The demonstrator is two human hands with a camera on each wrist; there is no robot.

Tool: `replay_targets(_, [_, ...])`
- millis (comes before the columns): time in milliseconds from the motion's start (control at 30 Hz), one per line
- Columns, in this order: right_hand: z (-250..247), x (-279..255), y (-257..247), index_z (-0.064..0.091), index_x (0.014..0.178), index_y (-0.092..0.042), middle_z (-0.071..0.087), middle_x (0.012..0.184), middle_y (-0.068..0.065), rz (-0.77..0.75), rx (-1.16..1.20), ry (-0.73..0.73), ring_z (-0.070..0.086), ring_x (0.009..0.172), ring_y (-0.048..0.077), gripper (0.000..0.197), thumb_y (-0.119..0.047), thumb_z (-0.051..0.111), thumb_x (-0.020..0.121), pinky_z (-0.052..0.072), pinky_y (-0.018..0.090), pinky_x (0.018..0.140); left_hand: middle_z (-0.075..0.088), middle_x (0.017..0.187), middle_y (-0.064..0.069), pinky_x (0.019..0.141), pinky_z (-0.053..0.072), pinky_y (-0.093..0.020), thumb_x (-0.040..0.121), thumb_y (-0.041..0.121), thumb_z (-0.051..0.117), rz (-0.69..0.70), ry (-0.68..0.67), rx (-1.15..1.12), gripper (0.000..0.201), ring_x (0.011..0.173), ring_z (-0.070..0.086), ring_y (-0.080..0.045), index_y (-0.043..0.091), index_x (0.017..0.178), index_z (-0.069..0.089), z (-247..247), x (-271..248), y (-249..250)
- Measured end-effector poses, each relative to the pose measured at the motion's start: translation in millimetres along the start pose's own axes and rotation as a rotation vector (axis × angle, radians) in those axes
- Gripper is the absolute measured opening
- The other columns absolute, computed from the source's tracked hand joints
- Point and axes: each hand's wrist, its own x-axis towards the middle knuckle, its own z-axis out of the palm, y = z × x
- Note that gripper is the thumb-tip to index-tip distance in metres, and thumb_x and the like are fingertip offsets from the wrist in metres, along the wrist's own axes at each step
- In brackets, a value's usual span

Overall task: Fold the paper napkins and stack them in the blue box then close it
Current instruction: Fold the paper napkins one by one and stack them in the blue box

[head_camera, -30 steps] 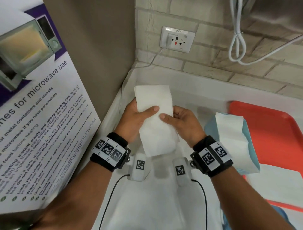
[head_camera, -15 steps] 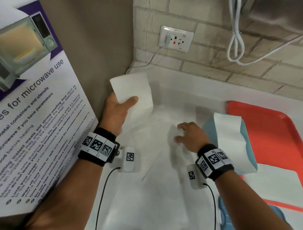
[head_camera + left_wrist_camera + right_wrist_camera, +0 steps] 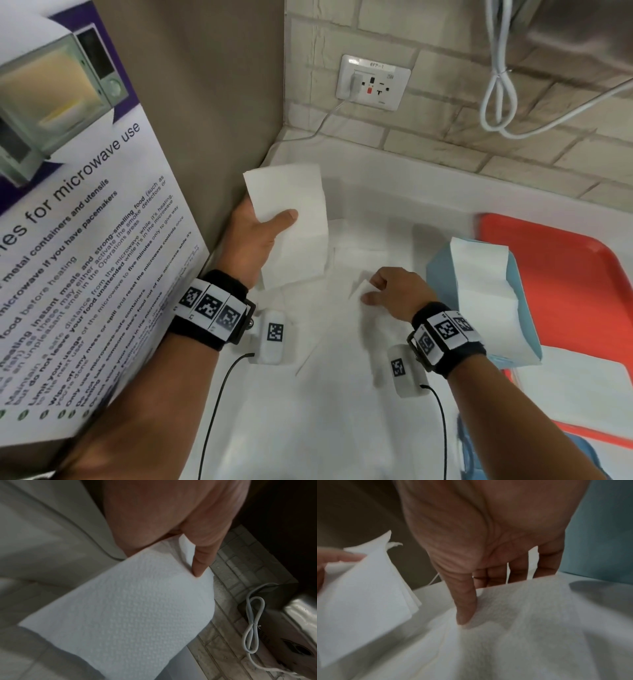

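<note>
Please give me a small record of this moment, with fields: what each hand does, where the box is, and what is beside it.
left hand: holds folded napkin above the counter, thumb on top
right hand: pinches the edge of flat napkin on the counter
blue box: open, to the right of the right hand, a white napkin inside
red tray: right of the box

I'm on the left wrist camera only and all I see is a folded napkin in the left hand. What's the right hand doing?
Observer: The right hand is down on the counter, pinching the raised edge of a loose napkin between thumb and fingers.
Operator: Where is the box?
Observer: The blue box stands just right of that hand, open at the top, with white paper showing.
Operator: Anything beyond it?
Observer: A red tray lies behind the box, at the far right.
</note>
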Motion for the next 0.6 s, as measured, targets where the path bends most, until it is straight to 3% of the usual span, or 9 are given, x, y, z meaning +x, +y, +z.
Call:
replay_targets(67, [-4.8, -2.6, 1.8, 0.051, 0.072, -0.031, 0.053, 0.072, -0.013, -0.053, 0.107, 0.075, 0.054, 0.075, 0.015, 0.030, -0.040, 0.077, 0.084, 0.042, 0.029, 0.070, 0.074, 0.123, -0.005, 0.097, 0.057, -0.035, 0.096, 0.000, 0.068, -0.006, -0.002, 0.008, 0.039, 0.113, 0.072, -0.020, 0.007, 0.133, 0.061, -0.6, 0.6, 0.6])
replay_targets(167, [-22.8, -15.7, -4.2, 0.067, 0.076, -0.030, 0.057, 0.057, -0.018, -0.190, 0.338, 0.158, 0.053, 0.060, -0.001, 0.016, -0.030, 0.080, 0.085, 0.040, 0.020, 0.066, 0.073, 0.124, -0.005, 0.098, 0.056, -0.036, 0.095, 0.008, 0.070, 0.009, -0.009, 0.033, 0.038, 0.113, 0.071, -0.020, 0.008, 0.132, 0.062, 0.8, 1.4, 1.1])
replay_targets(233, [-41.0, -28.3, -15.0, 0.074, 0.081, -0.021, 0.064, 0.061, -0.011, -0.284, 0.492, 0.119, 0.055, 0.062, -0.002, 0.009, -0.025, 0.082, 0.083, 0.044, 0.019, 0.070, 0.075, 0.119, -0.002, 0.097, 0.057, -0.036, 0.092, 0.011, 0.072, 0.017, -0.025, 0.058, 0.030, 0.110, 0.072, -0.018, 0.015, 0.121, 0.067, 2.8, 1.1, 0.8])
replay_targets(300, [-60.6, -41.8, -29.2, 0.077, 0.083, -0.021, 0.065, 0.072, 0.010, -0.373, 0.564, 0.044, 0.056, 0.070, 0.010, 0.007, -0.024, 0.083, 0.081, 0.045, 0.028, 0.074, 0.078, 0.108, 0.007, 0.092, 0.058, -0.033, 0.096, 0.005, 0.070, 0.017, -0.047, 0.089, 0.023, 0.103, 0.073, -0.012, 0.023, 0.110, 0.070, 6.5, -0.7, 0.9])
replay_targets(367, [-79.5, -56.7, -45.0, 0.079, 0.081, -0.023, 0.060, 0.072, 0.008, -0.455, 0.603, -0.029, 0.053, 0.070, 0.014, 0.007, -0.026, 0.083, 0.078, 0.043, 0.028, 0.073, 0.079, 0.102, 0.011, 0.087, 0.058, -0.029, 0.096, 0.002, 0.068, 0.008, -0.076, 0.108, 0.023, 0.098, 0.074, -0.009, 0.022, 0.108, 0.072, 12.5, -4.1, 0.7])
replay_targets(467, [-99.9, -72.2, -67.7, 0.078, 0.085, -0.013, 0.064, 0.079, 0.012, -0.586, 0.681, -0.098, 0.058, 0.074, 0.018, 0.017, -0.025, 0.081, 0.074, 0.048, 0.026, 0.073, 0.079, 0.109, -0.001, 0.088, 0.059, -0.034, 0.096, 0.004, 0.068, -0.002, -0.132, 0.117, 0.021, 0.101, 0.075, -0.017, 0.010, 0.116, 0.073, 22.2, -9.1, 0.2])
replay_targets(533, [-106.2, -72.3, -79.8, 0.075, 0.087, -0.009, 0.064, 0.078, 0.010, -0.638, 0.669, -0.056, 0.059, 0.072, 0.015, 0.015, -0.018, 0.080, 0.077, 0.049, 0.022, 0.070, 0.078, 0.113, -0.006, 0.086, 0.058, -0.031, 0.100, 0.009, 0.065, -0.011, -0.179, 0.106, 0.022, 0.102, 0.074, -0.018, 0.006, 0.121, 0.072, 30.4, -14.7, 1.9])
replay_targets(600, [-105.8, -63.4, -87.2, 0.073, 0.086, -0.012, 0.065, 0.073, -0.001, -0.635, 0.576, 0.053, 0.058, 0.066, 0.006, 0.012, -0.017, 0.083, 0.080, 0.047, 0.017, 0.067, 0.078, 0.108, 0.000, 0.083, 0.056, -0.026, 0.104, 0.019, 0.060, -0.033, -0.242, 0.127, 0.020, 0.098, 0.072, -0.012, 0.014, 0.117, 0.074, 36.7, -20.3, 3.5])
